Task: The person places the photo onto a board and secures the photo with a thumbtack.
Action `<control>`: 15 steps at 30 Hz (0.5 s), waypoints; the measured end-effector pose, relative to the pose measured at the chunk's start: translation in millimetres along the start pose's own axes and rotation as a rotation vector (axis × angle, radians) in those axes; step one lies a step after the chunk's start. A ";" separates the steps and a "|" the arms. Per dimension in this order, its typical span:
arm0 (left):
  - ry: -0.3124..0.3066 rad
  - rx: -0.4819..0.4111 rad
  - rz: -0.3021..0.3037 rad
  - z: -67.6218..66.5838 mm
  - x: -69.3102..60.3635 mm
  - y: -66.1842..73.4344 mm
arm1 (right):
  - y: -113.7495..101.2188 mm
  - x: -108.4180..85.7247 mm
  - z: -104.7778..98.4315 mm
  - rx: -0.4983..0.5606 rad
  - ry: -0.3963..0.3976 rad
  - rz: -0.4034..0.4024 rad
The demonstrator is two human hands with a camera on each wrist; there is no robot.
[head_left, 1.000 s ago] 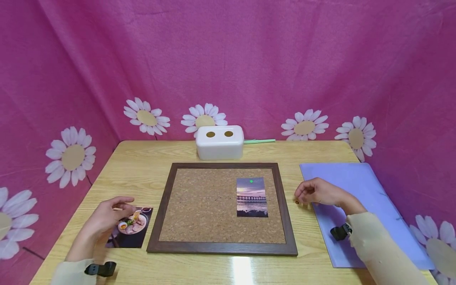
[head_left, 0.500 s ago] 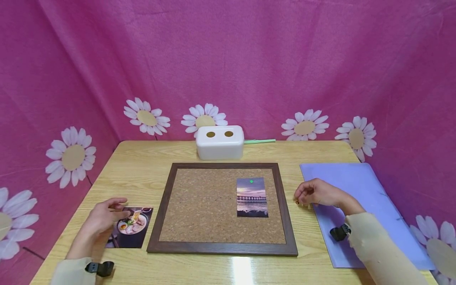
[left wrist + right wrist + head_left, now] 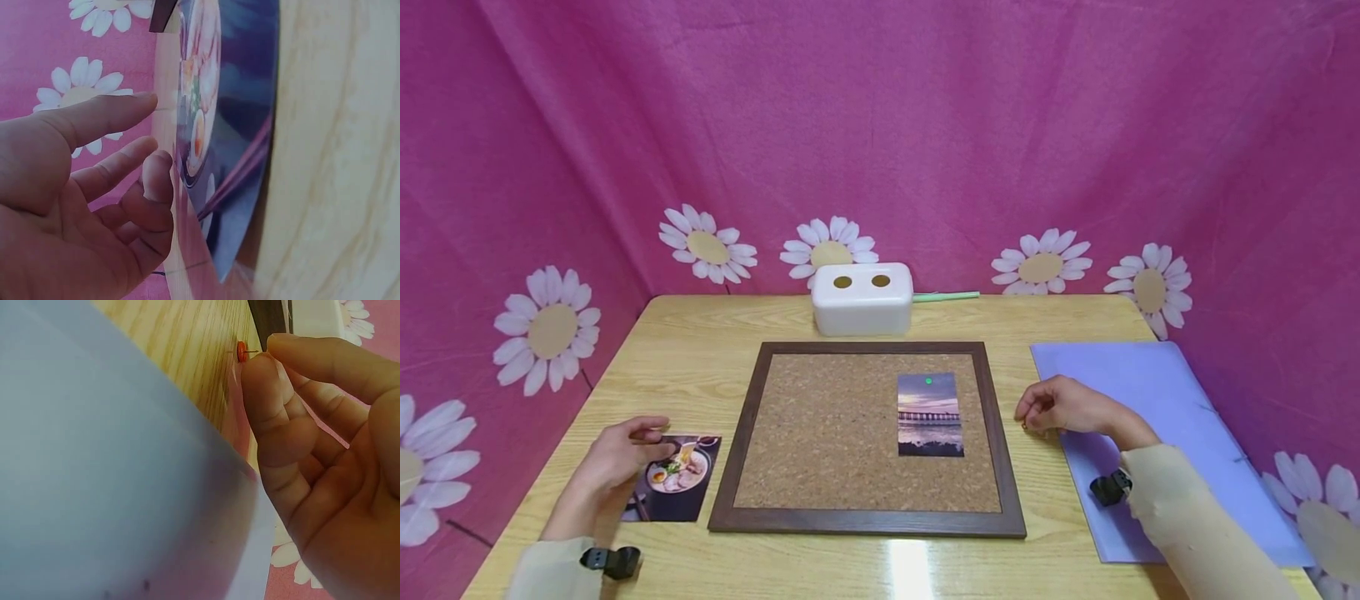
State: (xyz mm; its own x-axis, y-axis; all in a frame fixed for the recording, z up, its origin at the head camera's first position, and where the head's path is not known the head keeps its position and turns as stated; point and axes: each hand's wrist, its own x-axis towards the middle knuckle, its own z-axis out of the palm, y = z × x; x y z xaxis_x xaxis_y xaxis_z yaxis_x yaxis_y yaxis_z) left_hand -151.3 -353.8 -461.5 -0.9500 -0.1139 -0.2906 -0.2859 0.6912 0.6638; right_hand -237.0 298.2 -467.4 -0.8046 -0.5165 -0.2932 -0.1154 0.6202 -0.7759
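A food photo (image 3: pixel 677 479) lies left of the corkboard frame (image 3: pixel 868 522). My left hand (image 3: pixel 613 458) hovers at its upper left corner, fingers loosely bent and holding nothing; the left wrist view shows that hand (image 3: pixel 100 187) beside the photo (image 3: pixel 240 81). Between the board and a lilac sheet, my right hand (image 3: pixel 1063 407) is low over the table. A red pushpin (image 3: pixel 242 352) rests on its head there, needle toward the thumb and index tips of the right hand (image 3: pixel 319 444); whether they touch it is unclear. A green pin (image 3: pixel 928 381) is on a pier photo (image 3: pixel 929 425) on the cork.
Behind the board stands a white box (image 3: pixel 862 312) with two round holes, and a green stick (image 3: pixel 951 296) at its right. The lilac sheet (image 3: pixel 1127 375) lies at the right under my right forearm. A pink flowered cloth (image 3: pixel 880 150) surrounds the table's back and sides.
My left hand has shifted slightly left, uncovering more of the food photo. My right hand has moved a little left over the red pin.
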 end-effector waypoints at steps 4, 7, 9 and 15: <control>-0.014 -0.019 -0.027 0.7 -0.9 0.6 | -1.1 -0.7 -1.1 0.008 -0.002 0.008; -0.010 -0.010 -0.018 0.5 -1.1 0.9 | -1.2 -0.6 -1.0 0.021 -0.004 0.009; 0.001 0.009 -0.010 -0.1 -1.1 1.0 | -1.3 -0.6 -0.8 0.024 -0.004 0.009; 0.027 0.075 -0.036 -3.5 -1.6 1.2 | -1.9 -0.7 -0.8 0.012 0.003 0.001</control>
State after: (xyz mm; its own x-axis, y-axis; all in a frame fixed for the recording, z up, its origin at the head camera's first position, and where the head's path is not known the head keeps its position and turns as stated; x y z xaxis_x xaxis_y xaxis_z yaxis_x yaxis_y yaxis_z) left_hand -150.5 -355.2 -457.8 -0.9427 -0.1580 -0.2937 -0.3104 0.7379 0.5993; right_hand -236.7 297.9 -465.2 -0.8065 -0.5137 -0.2926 -0.1071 0.6136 -0.7823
